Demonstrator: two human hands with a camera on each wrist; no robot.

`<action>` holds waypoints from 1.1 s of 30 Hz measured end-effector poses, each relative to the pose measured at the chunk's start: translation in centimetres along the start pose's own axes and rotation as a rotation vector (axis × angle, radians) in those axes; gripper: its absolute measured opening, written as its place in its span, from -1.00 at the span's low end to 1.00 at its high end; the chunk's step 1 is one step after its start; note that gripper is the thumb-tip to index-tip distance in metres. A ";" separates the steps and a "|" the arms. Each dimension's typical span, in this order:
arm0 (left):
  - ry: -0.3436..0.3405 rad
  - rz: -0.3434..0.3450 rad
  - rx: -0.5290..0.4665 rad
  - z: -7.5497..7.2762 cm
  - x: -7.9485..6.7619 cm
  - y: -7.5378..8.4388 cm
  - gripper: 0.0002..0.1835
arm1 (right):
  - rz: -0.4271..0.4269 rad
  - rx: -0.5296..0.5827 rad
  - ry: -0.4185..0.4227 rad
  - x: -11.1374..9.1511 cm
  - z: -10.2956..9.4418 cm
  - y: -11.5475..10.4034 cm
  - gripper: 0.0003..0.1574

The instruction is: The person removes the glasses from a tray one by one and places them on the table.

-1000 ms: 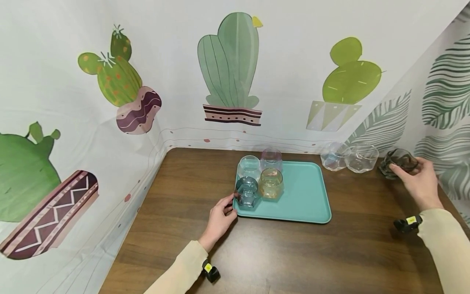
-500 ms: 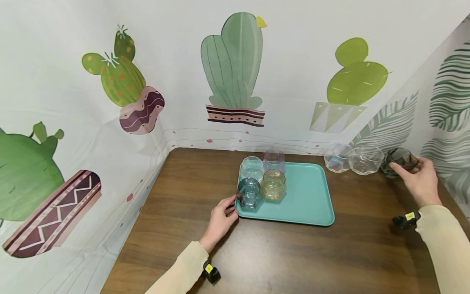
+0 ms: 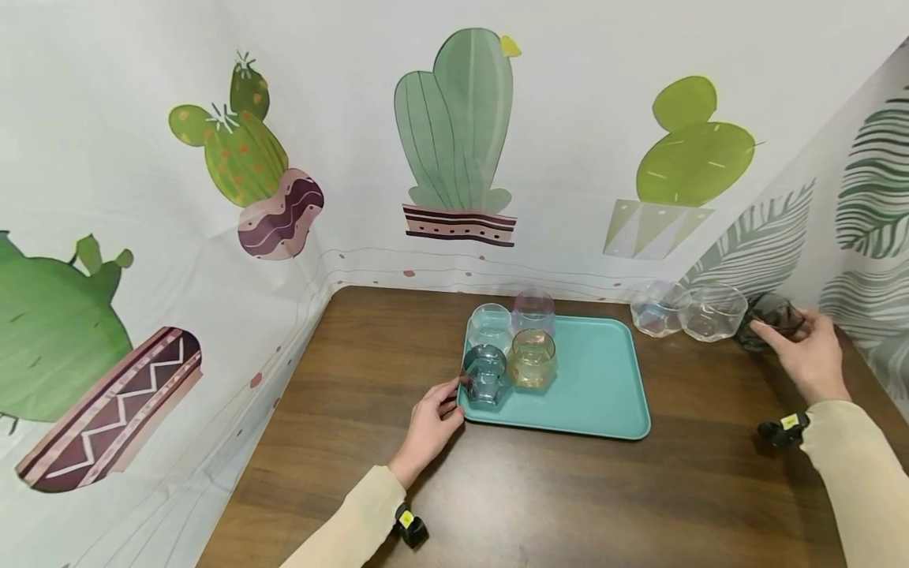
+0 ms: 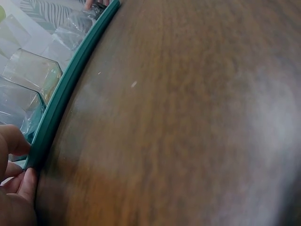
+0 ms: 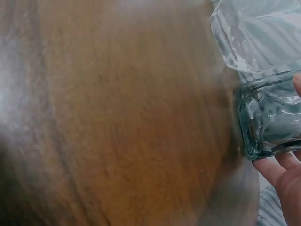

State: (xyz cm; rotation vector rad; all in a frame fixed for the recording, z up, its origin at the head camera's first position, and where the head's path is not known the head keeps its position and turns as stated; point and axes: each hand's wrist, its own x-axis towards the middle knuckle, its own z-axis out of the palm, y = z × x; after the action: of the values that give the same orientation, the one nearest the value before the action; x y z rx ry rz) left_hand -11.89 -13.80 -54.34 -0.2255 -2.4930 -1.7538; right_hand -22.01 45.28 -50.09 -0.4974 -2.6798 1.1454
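Note:
On the right of the table, my right hand [image 3: 815,353] grips a dark smoky glass [image 3: 772,323], thumb on its near side. In the right wrist view that glass [image 5: 268,120] looks greenish, beside a clear faceted glass [image 5: 254,40]. My left hand [image 3: 431,422] pinches the front left corner of a teal tray [image 3: 596,379]. Grouped on the tray's left half are a blue-grey glass [image 3: 486,379], an amber glass [image 3: 533,360], a pale clear glass [image 3: 490,325] and a pinkish glass [image 3: 534,309]. The left wrist view shows fingers on the tray rim [image 4: 56,103].
Two clear glasses, an iridescent one [image 3: 657,310] and a plain one [image 3: 713,313], stand side by side at the back, between tray and smoky glass. A wall cloth [image 3: 355,118] with printed cacti borders the brown wooden table [image 3: 568,497] behind and at the left.
My right hand has brought the smoky glass slightly left, up against the plain clear glass. The head view has shifted a little. My left hand stays at the tray corner.

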 end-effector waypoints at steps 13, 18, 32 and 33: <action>0.005 -0.005 0.010 0.3 0.2 -0.1 -0.45 | 0.007 0.009 -0.019 0.2 -0.3 -0.5 0.19; 0.000 -0.010 0.008 0.2 0.3 0.0 -0.45 | -0.011 0.017 -0.022 0.3 -0.4 -0.2 0.17; 0.011 0.001 -0.020 0.1 0.0 -0.1 -0.45 | 0.019 0.053 -0.025 -1.0 -0.1 -1.3 0.18; 0.011 0.003 -0.018 0.1 0.0 -0.2 -0.45 | 0.034 0.072 -0.004 -1.2 -0.1 -1.4 0.16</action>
State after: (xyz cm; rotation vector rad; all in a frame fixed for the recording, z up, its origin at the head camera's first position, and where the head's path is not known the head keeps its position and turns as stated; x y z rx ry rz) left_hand -11.96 -13.80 -54.50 -0.2193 -2.4690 -1.7722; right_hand -21.20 43.95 -49.04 -0.5311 -2.6322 1.2483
